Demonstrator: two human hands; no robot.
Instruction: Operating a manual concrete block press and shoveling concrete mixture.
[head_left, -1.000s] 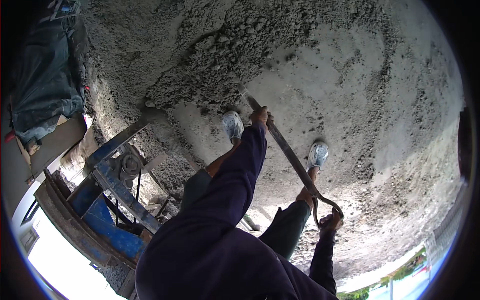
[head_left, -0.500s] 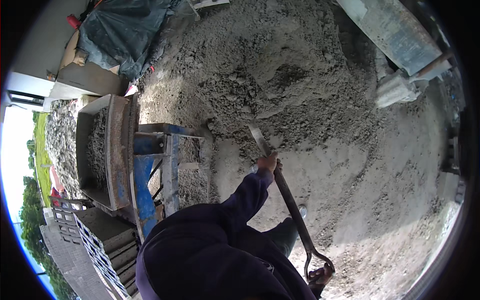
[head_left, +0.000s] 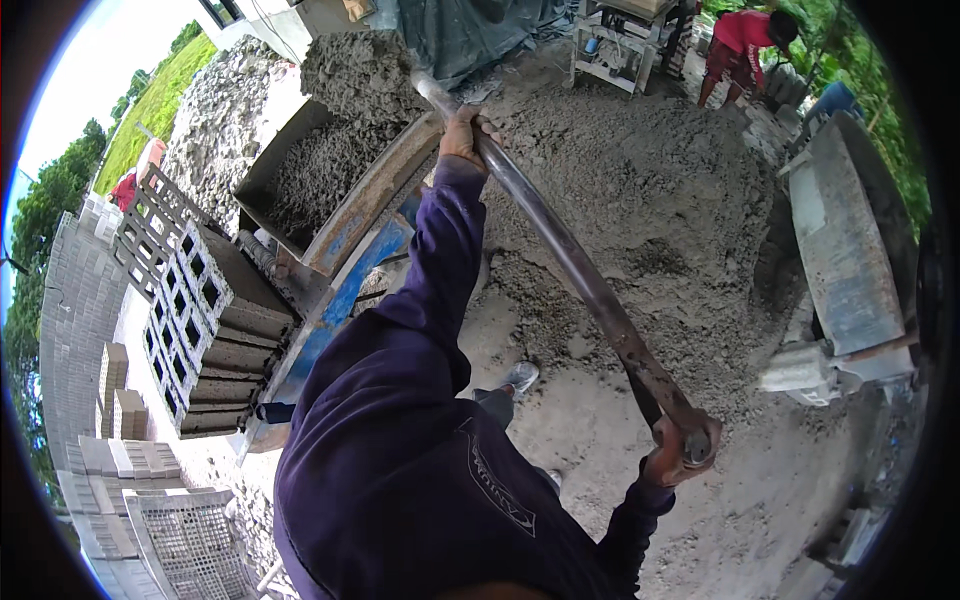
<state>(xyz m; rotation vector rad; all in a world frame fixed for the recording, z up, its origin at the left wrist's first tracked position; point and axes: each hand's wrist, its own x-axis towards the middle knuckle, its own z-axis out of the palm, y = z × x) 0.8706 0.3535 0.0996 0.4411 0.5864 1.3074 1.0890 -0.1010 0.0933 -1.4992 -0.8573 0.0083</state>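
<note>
A long-handled shovel slants across the view, held in both hands. My left hand is closed round the shaft near the blade end. My right hand grips the handle at the lower right. A heap of damp grey mix sits at the shovel's far end and hides the blade. This load is over or beside the far edge of a metal hopper that holds more grey mix; whether they touch I cannot tell. Beyond the shaft lies a large pile of grey mix on the ground.
Hollow concrete blocks are stacked left of the hopper's blue frame. A metal trough stands at the right. A person in red bends over at the far right. A dark tarp and a machine are at the back.
The shovel has come up out of the pile with a load of grey mix and swung left to the hopper. Both hands have risen with it, and the view has turned.
</note>
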